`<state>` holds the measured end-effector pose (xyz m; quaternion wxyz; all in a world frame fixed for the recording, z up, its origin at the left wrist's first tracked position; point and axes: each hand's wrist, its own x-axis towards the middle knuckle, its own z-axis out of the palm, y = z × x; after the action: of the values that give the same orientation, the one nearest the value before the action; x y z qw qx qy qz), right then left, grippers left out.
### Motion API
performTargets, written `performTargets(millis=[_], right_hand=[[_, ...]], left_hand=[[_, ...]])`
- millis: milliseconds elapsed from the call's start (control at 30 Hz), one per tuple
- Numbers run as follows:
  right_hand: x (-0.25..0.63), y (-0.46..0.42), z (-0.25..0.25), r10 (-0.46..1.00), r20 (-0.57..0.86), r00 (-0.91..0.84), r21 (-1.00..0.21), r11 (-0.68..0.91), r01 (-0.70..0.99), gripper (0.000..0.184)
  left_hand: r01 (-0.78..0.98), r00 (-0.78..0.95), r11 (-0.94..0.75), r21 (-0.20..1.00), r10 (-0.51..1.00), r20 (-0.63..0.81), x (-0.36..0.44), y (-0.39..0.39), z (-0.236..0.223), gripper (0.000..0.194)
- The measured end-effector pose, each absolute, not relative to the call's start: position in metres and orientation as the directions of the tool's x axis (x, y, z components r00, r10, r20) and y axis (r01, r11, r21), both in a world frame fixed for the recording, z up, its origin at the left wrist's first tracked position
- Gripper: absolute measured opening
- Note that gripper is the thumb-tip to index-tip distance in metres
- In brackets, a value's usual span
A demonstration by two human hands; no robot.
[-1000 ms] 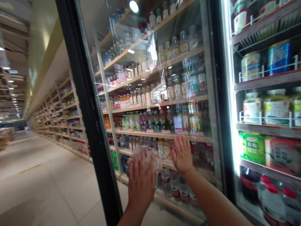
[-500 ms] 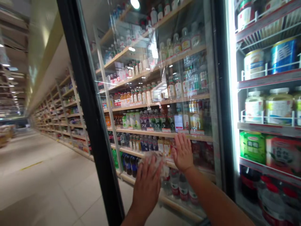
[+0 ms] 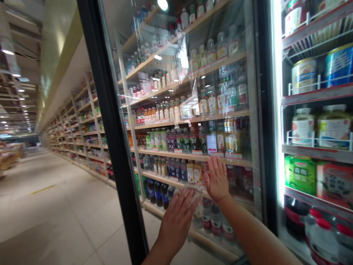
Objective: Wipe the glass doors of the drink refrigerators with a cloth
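My left hand [image 3: 176,217] presses a crumpled pale cloth [image 3: 198,201] against the glass door [image 3: 162,136], low on the pane. The cloth shows past its fingertips and right edge, and the rest is hidden under the palm. Up and to the right, my right hand [image 3: 217,179] rests flat on the same pane, fingers stretched and holding nothing. Just above its fingertips, a small pale label [image 3: 211,142] shows on the glass. A thick black frame [image 3: 113,136] edges the swung-out door on the left.
Through the glass, wooden shelves with many drink bottles [image 3: 197,141] show. On the right is a lit fridge interior with cans [image 3: 303,75], jars [image 3: 334,125], a green package [image 3: 300,175] and red-capped bottles [image 3: 321,235]. At left, stocked shelving runs along a tiled floor [image 3: 66,217].
My left hand has slid rightward and slightly down across the glass with the cloth, closer to my right hand. My right hand stays at the same place on the pane. The view shifts slightly.
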<state>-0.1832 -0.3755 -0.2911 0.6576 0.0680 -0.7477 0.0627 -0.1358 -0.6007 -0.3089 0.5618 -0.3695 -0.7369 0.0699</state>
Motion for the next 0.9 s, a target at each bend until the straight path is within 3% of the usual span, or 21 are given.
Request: performTargets(millis=[67,200,300,367,500,567,700,767,833,900], right_hand=[[-0.183,-0.375,-0.291,-0.02,0.992,-0.126,-0.004,0.983,-0.185,0.073],[-0.182,-0.373,-0.291,-0.021,0.992,-0.128,-0.003,0.984,-0.179,0.073],[-0.182,-0.374,-0.291,-0.027,0.991,-0.131,0.003,0.984,-0.179,0.073],[-0.183,-0.374,-0.292,-0.027,0.991,-0.129,0.003,0.984,-0.177,0.073],[-0.183,-0.374,-0.292,-0.023,0.992,-0.122,0.0,0.983,-0.181,0.073],[-0.183,-0.373,-0.292,-0.023,0.992,-0.128,-0.002,0.982,-0.19,0.073],[-0.183,-0.373,-0.293,-0.015,0.992,-0.129,-0.011,0.98,-0.199,0.073],[-0.184,-0.373,-0.293,-0.012,0.991,-0.136,-0.015,0.98,-0.2,0.073],[-0.184,-0.373,-0.293,-0.013,0.99,-0.143,-0.016,0.98,-0.2,0.074],[-0.185,-0.373,-0.293,-0.021,0.99,-0.138,-0.006,0.981,-0.196,0.074]], left_hand=[[0.474,-0.095,0.702,-0.532,0.641,0.761,-0.136,-0.603,-0.314,0.058],[0.379,-0.218,0.885,-0.27,0.369,0.904,-0.132,-0.609,-0.257,0.062],[0.327,-0.222,0.93,-0.166,0.247,0.943,-0.13,-0.608,-0.235,0.066],[0.354,-0.221,0.912,-0.205,0.295,0.93,-0.13,-0.604,-0.254,0.066],[0.468,-0.185,0.785,-0.406,0.536,0.824,-0.132,-0.605,-0.304,0.061],[0.448,-0.209,0.808,-0.383,0.511,0.834,-0.13,-0.609,-0.297,0.06],[0.29,-0.244,0.938,-0.19,0.265,0.933,-0.126,-0.616,-0.239,0.062],[0.272,-0.234,0.951,-0.146,0.212,0.949,-0.125,-0.614,-0.233,0.064],[0.327,-0.236,0.923,-0.201,0.286,0.929,-0.126,-0.611,-0.254,0.067],[0.411,-0.213,0.845,-0.343,0.455,0.864,-0.128,-0.61,-0.286,0.066]])
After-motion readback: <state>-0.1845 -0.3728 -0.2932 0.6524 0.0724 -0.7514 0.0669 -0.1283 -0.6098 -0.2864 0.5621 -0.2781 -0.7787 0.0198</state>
